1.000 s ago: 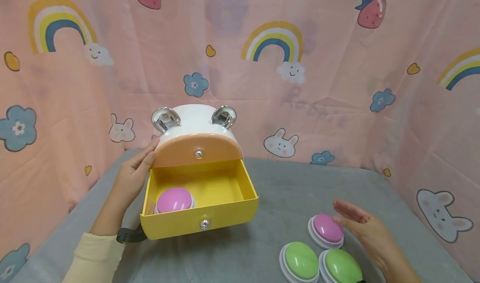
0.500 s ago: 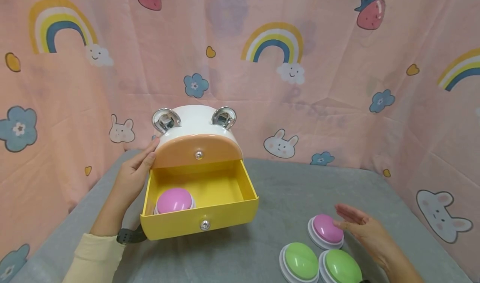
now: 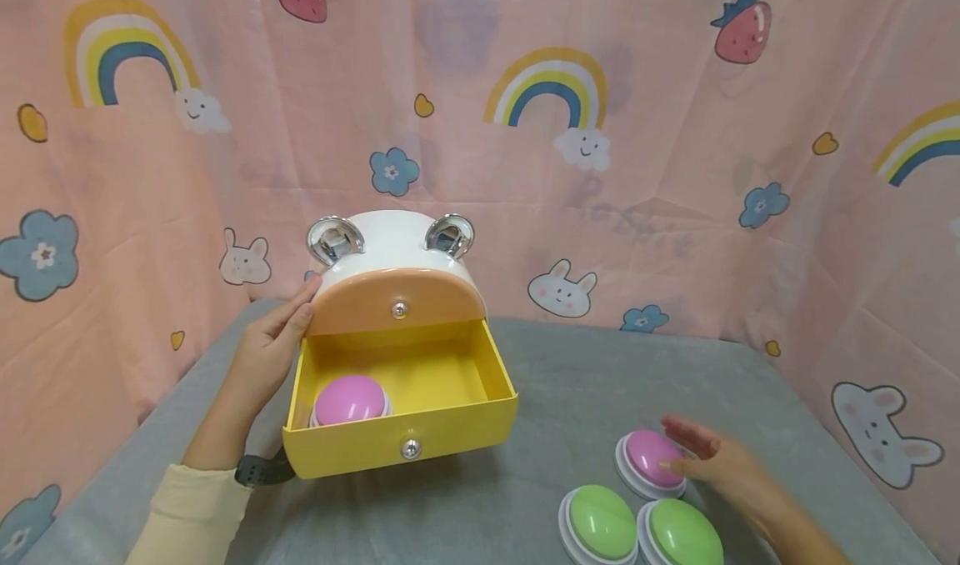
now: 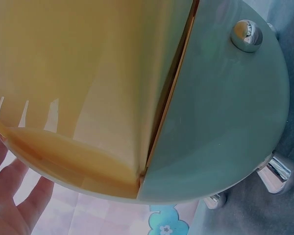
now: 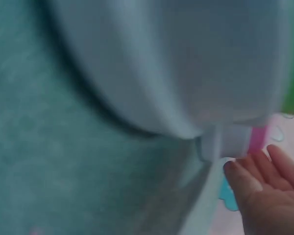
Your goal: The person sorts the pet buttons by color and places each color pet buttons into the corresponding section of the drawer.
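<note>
On the table (image 3: 540,390), head view: right hand (image 3: 723,465), fingers extended, has its thumb over the pink button (image 3: 649,452), by 2 green buttons (image 3: 602,522); prob. light, stiff, slick-domed, so grip its base (image 3: 642,485). Left hand (image 3: 268,344) rests, uncurled, vs. cabinet (image 3: 396,244); pulled-out drawer (image 3: 337,452) holds 1 matching dome (image 3: 349,399). L wrist: fingers spread at cabinet edge. R wrist: contact unclear.

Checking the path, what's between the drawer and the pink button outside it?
Between drawer and button, the head view shows only bare grey tabletop.
</note>
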`<control>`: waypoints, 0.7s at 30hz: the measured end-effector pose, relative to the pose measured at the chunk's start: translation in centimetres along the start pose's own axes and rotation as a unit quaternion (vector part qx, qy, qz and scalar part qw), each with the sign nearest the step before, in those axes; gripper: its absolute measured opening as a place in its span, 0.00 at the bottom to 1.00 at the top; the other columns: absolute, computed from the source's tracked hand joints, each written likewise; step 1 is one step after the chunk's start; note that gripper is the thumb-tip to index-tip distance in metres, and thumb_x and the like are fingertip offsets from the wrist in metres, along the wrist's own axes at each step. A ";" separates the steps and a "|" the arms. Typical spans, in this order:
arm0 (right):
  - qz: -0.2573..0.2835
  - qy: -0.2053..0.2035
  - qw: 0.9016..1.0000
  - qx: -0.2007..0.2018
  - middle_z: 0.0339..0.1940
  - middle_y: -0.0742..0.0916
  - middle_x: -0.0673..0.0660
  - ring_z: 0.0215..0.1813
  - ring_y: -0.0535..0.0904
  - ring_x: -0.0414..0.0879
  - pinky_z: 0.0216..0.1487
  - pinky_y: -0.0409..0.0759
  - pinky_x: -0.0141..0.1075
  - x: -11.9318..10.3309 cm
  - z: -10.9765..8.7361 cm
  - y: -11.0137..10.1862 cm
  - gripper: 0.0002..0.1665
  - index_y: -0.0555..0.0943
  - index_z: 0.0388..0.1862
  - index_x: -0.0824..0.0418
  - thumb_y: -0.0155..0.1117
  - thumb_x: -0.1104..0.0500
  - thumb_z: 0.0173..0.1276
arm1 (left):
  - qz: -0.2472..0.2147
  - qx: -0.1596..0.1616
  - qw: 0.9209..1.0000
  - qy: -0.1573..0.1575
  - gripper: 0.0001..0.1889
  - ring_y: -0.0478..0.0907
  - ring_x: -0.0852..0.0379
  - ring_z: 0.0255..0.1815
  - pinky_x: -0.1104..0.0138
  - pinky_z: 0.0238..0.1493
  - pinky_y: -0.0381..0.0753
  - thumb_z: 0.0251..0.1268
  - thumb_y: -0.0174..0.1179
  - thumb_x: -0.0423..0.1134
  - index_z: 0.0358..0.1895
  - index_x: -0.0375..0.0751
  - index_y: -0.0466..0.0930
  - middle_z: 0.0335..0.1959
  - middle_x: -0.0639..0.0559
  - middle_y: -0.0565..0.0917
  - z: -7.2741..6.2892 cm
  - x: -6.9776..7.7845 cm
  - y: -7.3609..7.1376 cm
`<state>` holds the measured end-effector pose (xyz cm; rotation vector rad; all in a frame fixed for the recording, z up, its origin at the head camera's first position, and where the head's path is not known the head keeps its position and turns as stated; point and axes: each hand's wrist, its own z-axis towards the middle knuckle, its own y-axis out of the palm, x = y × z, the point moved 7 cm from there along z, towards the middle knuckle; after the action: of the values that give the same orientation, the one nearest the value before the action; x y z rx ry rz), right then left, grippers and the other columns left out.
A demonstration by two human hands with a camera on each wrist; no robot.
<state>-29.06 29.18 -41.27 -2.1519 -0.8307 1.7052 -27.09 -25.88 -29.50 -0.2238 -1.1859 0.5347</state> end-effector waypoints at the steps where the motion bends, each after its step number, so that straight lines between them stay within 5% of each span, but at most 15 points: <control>1: 0.004 -0.001 1.000 -0.001 0.78 0.62 0.71 0.78 0.55 0.70 0.74 0.61 0.64 0.1 0.1 0.1 0.53 0.53 0.78 0.71 0.70 0.51 0.66 | 0.000 0.000 1.000 0.000 0.26 0.56 0.46 0.80 0.42 0.74 0.63 0.79 0.43 0.55 0.76 0.59 0.62 0.78 0.54 0.61 0.0 0.0 0.0; 7: 0.005 0.012 1.000 -0.005 0.78 0.62 0.71 0.78 0.55 0.70 0.75 0.57 0.66 0.7 0.8 0.6 0.55 0.54 0.78 0.70 0.73 0.48 0.63 | -0.004 -0.001 1.000 -0.002 0.26 0.56 0.46 0.80 0.43 0.75 0.62 0.79 0.43 0.55 0.76 0.58 0.61 0.79 0.54 0.60 0.0 0.0 0.0; 21: -0.019 0.002 1.000 -0.018 0.75 0.67 0.73 0.72 0.68 0.67 0.67 0.76 0.56 1.2 1.0 0.8 0.53 0.58 0.77 0.71 0.74 0.50 0.63 | -0.004 -0.001 1.000 -0.001 0.26 0.56 0.47 0.80 0.42 0.75 0.62 0.79 0.44 0.55 0.76 0.59 0.62 0.78 0.54 0.61 0.0 0.0 0.0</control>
<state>-29.59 29.08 -42.91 -2.1466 -0.9026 1.6803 -27.07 -25.85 -29.47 -0.2202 -1.1882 0.5260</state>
